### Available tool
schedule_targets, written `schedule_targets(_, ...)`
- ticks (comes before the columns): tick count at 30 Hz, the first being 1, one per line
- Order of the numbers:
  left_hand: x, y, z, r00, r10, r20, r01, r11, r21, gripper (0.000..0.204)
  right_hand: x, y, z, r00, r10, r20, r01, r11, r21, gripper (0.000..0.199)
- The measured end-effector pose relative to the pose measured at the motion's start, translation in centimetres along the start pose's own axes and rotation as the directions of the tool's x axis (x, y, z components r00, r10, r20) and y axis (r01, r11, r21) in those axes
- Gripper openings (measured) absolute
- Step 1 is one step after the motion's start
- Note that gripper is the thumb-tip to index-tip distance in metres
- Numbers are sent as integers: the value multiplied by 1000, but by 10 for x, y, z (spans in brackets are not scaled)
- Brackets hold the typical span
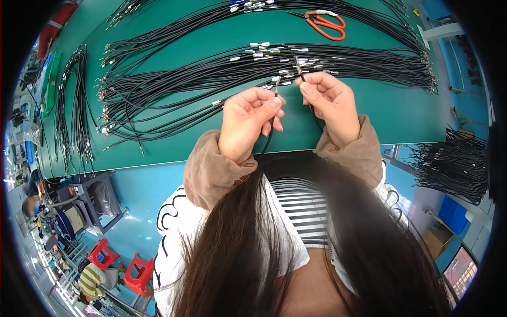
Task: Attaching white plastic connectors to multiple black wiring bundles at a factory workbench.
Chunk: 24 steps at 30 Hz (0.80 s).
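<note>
My left hand (pixel 248 122) pinches one end of a thin black cable (pixel 270 136) just below its metal tip. My right hand (pixel 331 103) pinches the cable's other end, whose tip points up near the thumb. Both hands hover close together above the near edge of the green table (pixel 211 148). The cable's loop hangs down between my wrists and disappears behind my hair. Right behind my hands lies a large bundle of black cables with metal ends (pixel 222 74).
Orange-handled scissors (pixel 327 24) lie at the far side of the table. More cable bundles lie at the far edge (pixel 211 13), at the left (pixel 74 105), and off the table at the right (pixel 454 164). Red stools (pixel 121 264) and another person are on the floor at left.
</note>
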<state>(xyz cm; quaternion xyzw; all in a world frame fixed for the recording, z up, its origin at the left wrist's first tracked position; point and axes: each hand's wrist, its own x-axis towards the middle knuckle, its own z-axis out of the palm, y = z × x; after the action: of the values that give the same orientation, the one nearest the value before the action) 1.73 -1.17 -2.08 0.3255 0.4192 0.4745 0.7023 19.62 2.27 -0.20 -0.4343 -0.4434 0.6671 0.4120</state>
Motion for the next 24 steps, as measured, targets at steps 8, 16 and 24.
schedule_targets(8,-3,-2,7,995,-80,51,80,997,15,14,10,1,9,997,52,63,-53,999,12,17)
schedule_targets(16,-3,-1,8,994,-92,66,91,996,19,13,9,3,6,996,75,39,-76,997,11,15)
schedule_targets(24,-37,85,-102,691,569,-446,-260,771,581,10,-17,-93,-116,801,-393,-451,3,757,-654,13)
